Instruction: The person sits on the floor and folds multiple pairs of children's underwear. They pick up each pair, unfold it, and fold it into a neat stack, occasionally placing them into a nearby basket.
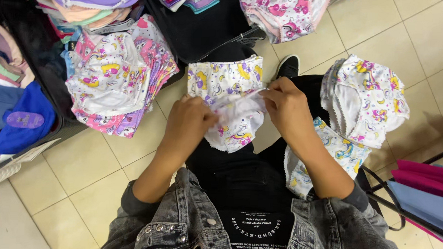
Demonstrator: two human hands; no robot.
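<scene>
Both my hands hold a pair of white children's underpants (234, 121) with a colourful cartoon print, spread over my black-trousered lap. My left hand (191, 120) pinches its left side. My right hand (287, 106) grips the waistband at the top right. A second printed pair (223, 76) lies flat just beyond, over my knee. More printed pairs (330, 149) hang over my right thigh.
A stack of similar printed underpants (116, 80) rests on the left by a dark bin (44, 82) of folded clothes. Another pile (364, 98) lies on the tiled floor at right. Pink and blue folded items (423, 190) sit at lower right. My black shoe (287, 66) points forward.
</scene>
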